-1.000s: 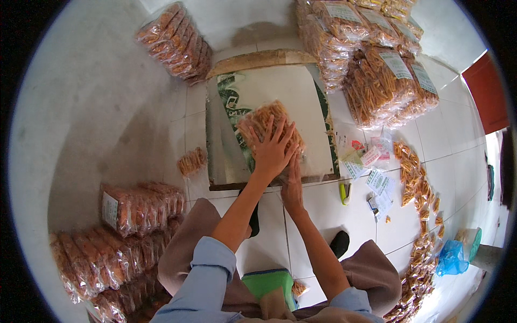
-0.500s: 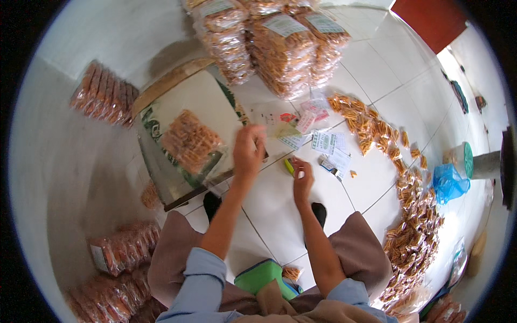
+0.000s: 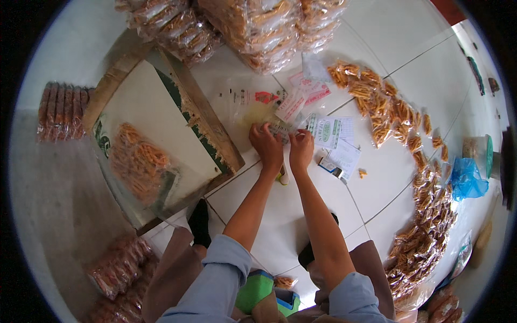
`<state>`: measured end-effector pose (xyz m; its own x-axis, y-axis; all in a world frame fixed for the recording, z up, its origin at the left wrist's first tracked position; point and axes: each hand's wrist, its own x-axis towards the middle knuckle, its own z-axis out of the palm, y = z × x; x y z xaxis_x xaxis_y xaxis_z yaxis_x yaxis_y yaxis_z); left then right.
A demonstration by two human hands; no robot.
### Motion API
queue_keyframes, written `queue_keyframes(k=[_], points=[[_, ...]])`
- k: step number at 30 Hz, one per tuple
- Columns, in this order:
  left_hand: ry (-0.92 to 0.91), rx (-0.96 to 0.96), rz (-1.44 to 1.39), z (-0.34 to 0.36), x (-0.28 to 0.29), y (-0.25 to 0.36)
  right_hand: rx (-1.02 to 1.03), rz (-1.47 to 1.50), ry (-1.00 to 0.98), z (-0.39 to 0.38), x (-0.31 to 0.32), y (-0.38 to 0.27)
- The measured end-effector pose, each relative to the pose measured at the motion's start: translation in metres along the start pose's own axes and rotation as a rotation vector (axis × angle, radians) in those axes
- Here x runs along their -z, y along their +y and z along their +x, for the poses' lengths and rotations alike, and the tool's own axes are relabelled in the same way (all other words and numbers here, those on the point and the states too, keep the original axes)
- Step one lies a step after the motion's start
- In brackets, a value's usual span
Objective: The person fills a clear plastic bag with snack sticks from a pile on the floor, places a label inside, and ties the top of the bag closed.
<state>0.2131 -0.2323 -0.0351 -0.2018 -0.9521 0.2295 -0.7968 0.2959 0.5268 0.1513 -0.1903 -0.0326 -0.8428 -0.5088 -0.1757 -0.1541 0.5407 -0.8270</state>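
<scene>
Both my arms reach forward over the white tiled floor. My left hand (image 3: 266,145) and my right hand (image 3: 300,149) come close together at a small green-and-white printed label (image 3: 281,130), fingertips closed on its near edge. Pink printed labels (image 3: 293,103) and a clear plastic bag with red print (image 3: 264,97) lie just beyond. Beside my right hand are another green-printed label (image 3: 326,129) and a lined paper sheet (image 3: 344,156). Partly hidden by my left wrist, a small yellow-green object (image 3: 283,175) lies on the floor.
At left, a clear bag of brown snacks (image 3: 137,161) rests on a low wood-edged board (image 3: 177,140). Stacked snack packs (image 3: 253,32) stand at the far side. Many small snack packets (image 3: 420,215) curve along the right, near a blue plastic bag (image 3: 468,178). A green stool (image 3: 256,290) is below me.
My left hand has moved from beside the board to the labels. My right hand has left the yellow-green object and moved forward to the same label. The view has shifted.
</scene>
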Motion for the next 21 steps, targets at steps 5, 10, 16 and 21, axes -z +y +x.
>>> queue_keyframes(k=[5,10,16,21], points=[[-0.071,-0.023,-0.012,0.001,-0.006,0.001,-0.057,-0.310,0.187,0.000,-0.019,-0.020],[-0.052,0.060,-0.263,-0.001,0.006,0.003,-0.134,-0.034,0.136,0.008,-0.002,-0.011],[-0.207,0.256,-0.414,0.014,0.020,-0.006,-0.080,0.003,0.173,-0.001,0.019,-0.016],[-0.290,0.268,-0.421,0.015,0.035,0.010,-0.081,-0.053,0.210,-0.002,0.032,-0.016]])
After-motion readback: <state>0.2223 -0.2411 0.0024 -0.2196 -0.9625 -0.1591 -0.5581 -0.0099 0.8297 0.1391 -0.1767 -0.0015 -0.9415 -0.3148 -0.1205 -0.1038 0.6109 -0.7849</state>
